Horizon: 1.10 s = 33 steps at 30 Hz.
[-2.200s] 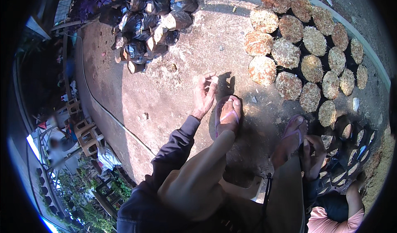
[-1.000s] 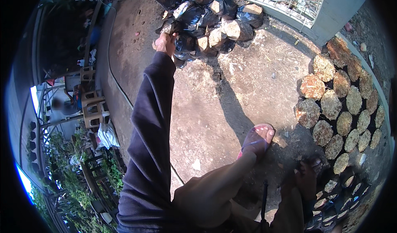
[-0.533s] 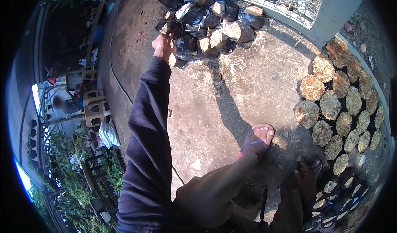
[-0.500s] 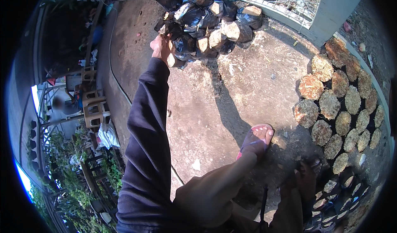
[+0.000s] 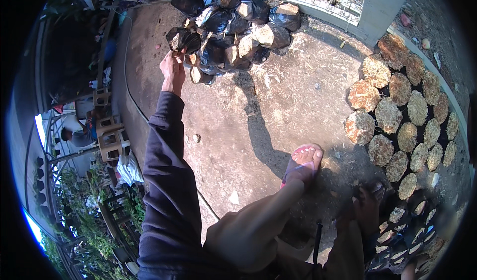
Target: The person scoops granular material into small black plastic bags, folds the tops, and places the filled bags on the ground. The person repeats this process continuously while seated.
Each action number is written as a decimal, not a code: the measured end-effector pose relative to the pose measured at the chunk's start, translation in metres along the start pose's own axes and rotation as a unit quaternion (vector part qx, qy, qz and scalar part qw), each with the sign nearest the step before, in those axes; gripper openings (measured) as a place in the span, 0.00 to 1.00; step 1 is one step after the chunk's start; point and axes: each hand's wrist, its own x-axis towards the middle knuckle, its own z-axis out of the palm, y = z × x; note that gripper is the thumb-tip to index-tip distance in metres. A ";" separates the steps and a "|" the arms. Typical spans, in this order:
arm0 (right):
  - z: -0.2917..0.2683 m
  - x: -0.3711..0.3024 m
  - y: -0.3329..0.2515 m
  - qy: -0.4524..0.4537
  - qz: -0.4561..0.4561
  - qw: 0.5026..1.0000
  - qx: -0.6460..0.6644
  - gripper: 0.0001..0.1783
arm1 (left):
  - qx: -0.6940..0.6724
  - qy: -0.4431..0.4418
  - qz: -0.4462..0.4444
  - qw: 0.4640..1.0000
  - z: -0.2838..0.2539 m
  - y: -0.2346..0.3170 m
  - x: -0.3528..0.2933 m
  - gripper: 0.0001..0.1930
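Note:
My left hand (image 5: pixel 172 68) reaches out to the near left side of a pile of black plastic bags (image 5: pixel 238 26). Its fingers are closed on the lower edge of one black plastic bag (image 5: pixel 189 38), whose open end shows pale, crumbly filling. That bag sits tilted at the pile's left edge, beside the others. Low on the right, my right hand (image 5: pixel 366 211) hangs in deep shade near my right foot (image 5: pixel 378 187); its fingers are too dark to make out.
Several round, sawdust-like blocks (image 5: pixel 389 115) stand in rows at the right, by a low kerb. Dark empty-looking pots (image 5: pixel 397 233) lie below them. My left foot (image 5: pixel 305 160) wears a sandal. A hose (image 5: pixel 130 93), plastic stools (image 5: pixel 110 143), plants and another person (image 5: pixel 82 137) are at the left.
My left hand has drawn the gripped bag slightly left and away from the pile, and more of the bag shows. The whole view has shifted a little. My right hand stays low by my foot.

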 end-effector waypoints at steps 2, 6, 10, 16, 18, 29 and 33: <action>-0.001 -0.001 -0.002 0.007 0.002 1.000 -0.006 0.25 | 0.006 -0.059 0.006 0.998 -0.007 0.009 -0.032 0.10; -0.006 -0.002 -0.012 0.018 0.010 0.999 0.041 0.25 | -0.016 -0.191 -0.008 0.981 -0.013 0.016 -0.122 0.12; -0.014 -0.001 -0.025 0.019 -0.002 1.000 0.019 0.25 | -0.017 -0.239 -0.096 0.966 -0.004 -0.005 -0.223 0.15; -0.018 0.000 -0.026 0.022 -0.032 0.999 0.035 0.26 | 0.160 -0.514 -0.285 0.793 0.044 -0.060 -0.339 0.20; -0.017 0.005 -0.018 -0.022 -0.009 0.991 0.135 0.26 | 0.186 -0.591 -0.271 0.736 0.070 -0.085 -0.375 0.21; 0.020 0.019 0.038 0.140 0.027 0.989 0.035 0.22 | 0.287 -0.770 -0.012 0.570 0.149 -0.138 -0.460 0.23; 0.019 0.014 0.034 0.194 -0.003 0.981 0.015 0.24 | 0.329 -0.724 0.002 0.607 0.150 -0.130 -0.468 0.24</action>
